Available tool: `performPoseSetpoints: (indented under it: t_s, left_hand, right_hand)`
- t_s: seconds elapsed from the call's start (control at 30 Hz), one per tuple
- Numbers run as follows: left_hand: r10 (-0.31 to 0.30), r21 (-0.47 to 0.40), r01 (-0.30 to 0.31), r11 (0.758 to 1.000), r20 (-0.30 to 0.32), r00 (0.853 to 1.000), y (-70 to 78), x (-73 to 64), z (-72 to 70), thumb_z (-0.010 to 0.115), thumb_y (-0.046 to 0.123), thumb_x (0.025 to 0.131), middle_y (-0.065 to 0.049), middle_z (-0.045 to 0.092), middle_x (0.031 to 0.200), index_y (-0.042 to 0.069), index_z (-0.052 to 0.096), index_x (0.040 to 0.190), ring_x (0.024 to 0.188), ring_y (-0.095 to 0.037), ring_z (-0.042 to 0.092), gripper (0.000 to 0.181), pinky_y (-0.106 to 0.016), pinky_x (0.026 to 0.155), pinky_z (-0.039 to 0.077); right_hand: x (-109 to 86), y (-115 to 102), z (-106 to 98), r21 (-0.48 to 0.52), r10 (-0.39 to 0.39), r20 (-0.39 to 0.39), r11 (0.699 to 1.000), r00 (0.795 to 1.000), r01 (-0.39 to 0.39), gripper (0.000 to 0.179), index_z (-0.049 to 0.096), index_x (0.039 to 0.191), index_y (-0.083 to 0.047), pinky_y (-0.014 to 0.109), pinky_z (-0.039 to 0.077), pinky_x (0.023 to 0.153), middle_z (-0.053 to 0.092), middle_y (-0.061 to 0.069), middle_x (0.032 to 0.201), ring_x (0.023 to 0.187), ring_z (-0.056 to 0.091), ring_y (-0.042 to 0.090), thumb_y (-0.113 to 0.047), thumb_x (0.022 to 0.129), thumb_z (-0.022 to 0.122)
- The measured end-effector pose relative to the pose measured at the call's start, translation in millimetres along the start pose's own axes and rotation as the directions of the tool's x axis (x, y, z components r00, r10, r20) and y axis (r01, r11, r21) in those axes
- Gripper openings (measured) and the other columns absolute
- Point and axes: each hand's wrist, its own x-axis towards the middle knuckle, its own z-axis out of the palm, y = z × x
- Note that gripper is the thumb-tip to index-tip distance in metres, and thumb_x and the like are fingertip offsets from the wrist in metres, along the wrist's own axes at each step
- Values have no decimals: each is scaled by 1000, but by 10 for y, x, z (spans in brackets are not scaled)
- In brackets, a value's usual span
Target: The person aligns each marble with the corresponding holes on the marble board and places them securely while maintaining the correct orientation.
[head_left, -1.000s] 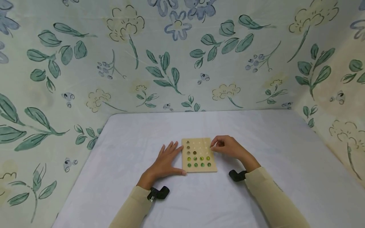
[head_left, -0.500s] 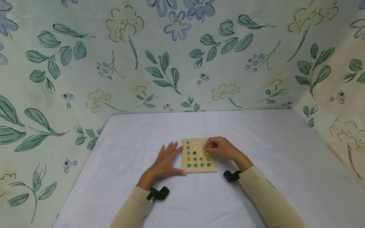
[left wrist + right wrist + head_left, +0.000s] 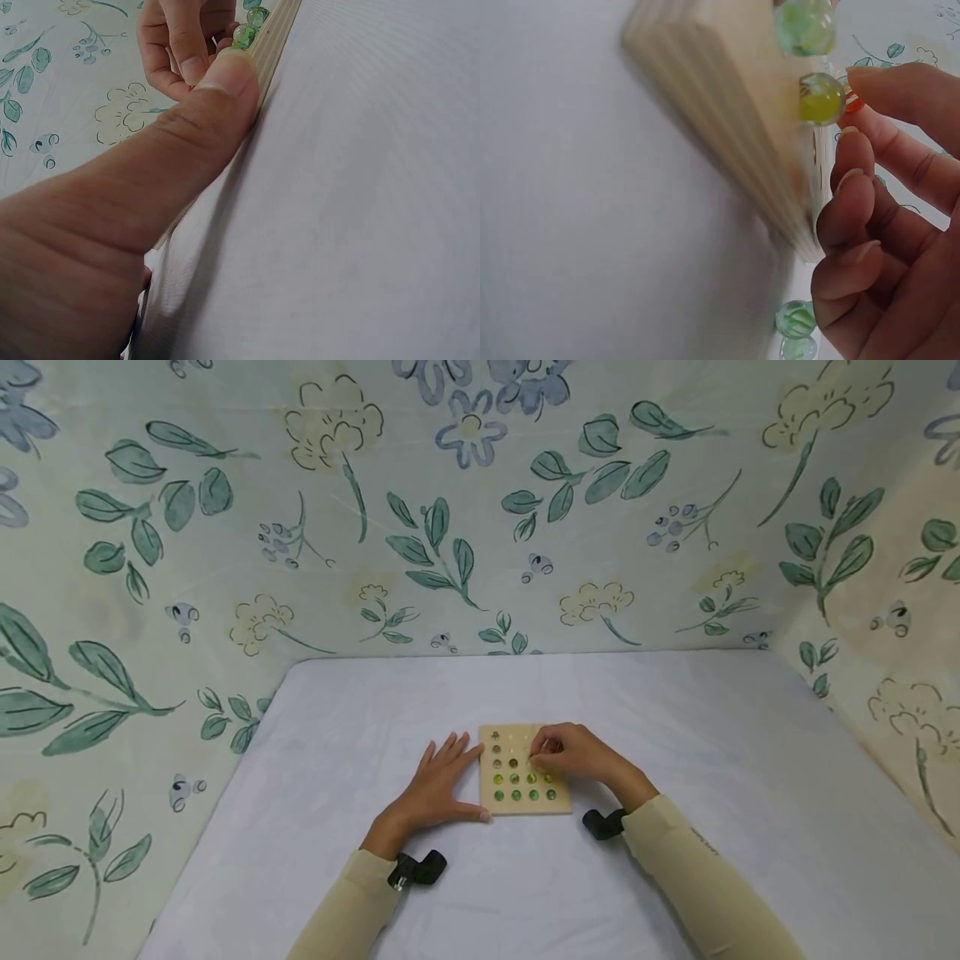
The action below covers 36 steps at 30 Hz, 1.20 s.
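Note:
A square wooden board (image 3: pixel 523 808) lies on the white cloth, holding glass marbles (image 3: pixel 516 795) in rows of hollows. Green and yellow-green marbles fill the two front rows; darker and clear ones run up the left side. My left hand (image 3: pixel 435 789) spreads its fingers along the board's left edge, thumb at the front corner. Over the board's right part, my right hand (image 3: pixel 576 758) pinches a reddish-orange marble (image 3: pixel 853 103) between thumb and forefinger, close to a yellow marble (image 3: pixel 822 100). Its other fingers are curled. The right hand covers the board's back right hollows in the head view.
White cloth (image 3: pixel 375 710) covers the table around the board. A floral fabric backdrop (image 3: pixel 480 543) rises behind and at both sides. Black wrist cameras sit at both sleeves. Two green marbles (image 3: pixel 795 320) show below the curled fingers in the right wrist view.
My right hand has moved leftward from the board's right edge to over its inner hollows, still pinching. My left hand has stayed at the left edge.

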Motion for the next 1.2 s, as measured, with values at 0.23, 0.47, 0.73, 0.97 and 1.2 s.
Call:
performPoseSetpoints:
  t_s: [0.23, 0.47, 0.73, 0.97, 1.2]
  left_hand:
    - [-12, 9, 12, 1000, 8, 1000, 6, 7, 1, 70, 75, 64, -5, 14, 161, 22, 28, 154, 148, -22, 2, 112, -47, 118, -4]
    - [-10, 17, 9, 1000, 12, 1000, 3, 18, -11, 70, 75, 64, -5, 14, 161, 23, 27, 154, 148, -22, 2, 112, -47, 118, -4]
    - [-13, 17, 13, 1000, 13, 1000, -17, 22, 1, 69, 76, 64, -5, 13, 161, 23, 27, 154, 148, -21, 1, 112, -47, 117, -5]
    - [-3, 13, 3, 1000, 3, 1000, -9, 15, -4, 70, 75, 65, -5, 14, 161, 23, 27, 154, 148, -22, 2, 112, -47, 118, -4]
    - [-20, -1, 20, 1000, 12, 1000, -9, 7, 14, 69, 76, 64, -4, 14, 161, 23, 28, 154, 148, -20, 1, 112, -46, 118, -5]
  right_hand:
    - [-7, -51, 18, -53, 14, 5, 998, 1000, -13, 6, 68, 88, -19, 42, 39, 75, 60, -1, 73, 68, 52, 17, -21, 86, 73]
    - [-18, -83, 8, -82, 17, -4, 997, 1000, -17, 7, 68, 87, -20, 57, 25, 87, 59, -2, 70, 69, 52, 17, -23, 85, 74]
    - [-8, -88, 16, -73, 21, -3, 997, 1000, -22, 7, 68, 89, -20, 52, 26, 85, 58, -1, 69, 67, 51, 17, -21, 85, 74]
    - [-7, -76, 20, -72, 28, -4, 997, 1000, -29, 9, 69, 90, -20, 62, 20, 93, 59, -2, 70, 68, 52, 17, -19, 84, 75]
    - [-13, -81, 28, -68, 41, -1, 997, 999, -41, 9, 69, 90, -20, 59, 21, 90, 58, -1, 70, 68, 51, 18, -18, 84, 75]
